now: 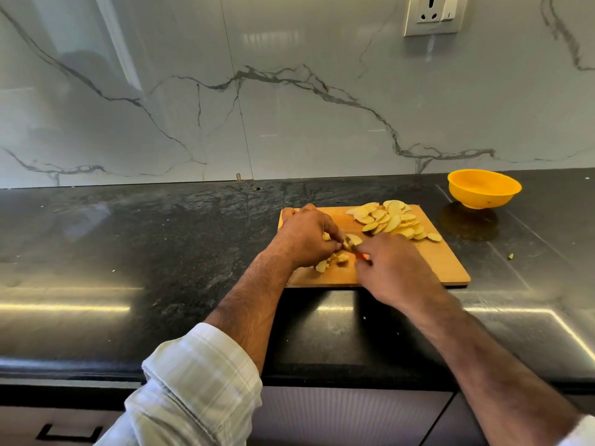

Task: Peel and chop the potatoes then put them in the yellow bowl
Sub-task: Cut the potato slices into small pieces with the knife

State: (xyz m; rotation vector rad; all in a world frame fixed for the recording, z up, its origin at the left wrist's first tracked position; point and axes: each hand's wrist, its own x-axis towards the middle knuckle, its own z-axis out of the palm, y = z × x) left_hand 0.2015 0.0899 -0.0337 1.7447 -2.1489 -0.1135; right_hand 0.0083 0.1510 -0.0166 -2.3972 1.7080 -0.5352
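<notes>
Most potato slices (391, 220) cut; left hand (306, 235) pinches remaining potato piece (349, 241), right hand (394, 268) grips knife (360, 253); yellow bowl (484, 188) unfilled

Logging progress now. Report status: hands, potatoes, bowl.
Left hand pins potato pieces on cutting board; right hand grips knife. Slices piled on the board's far side. Yellow bowl unobstructed.
</notes>
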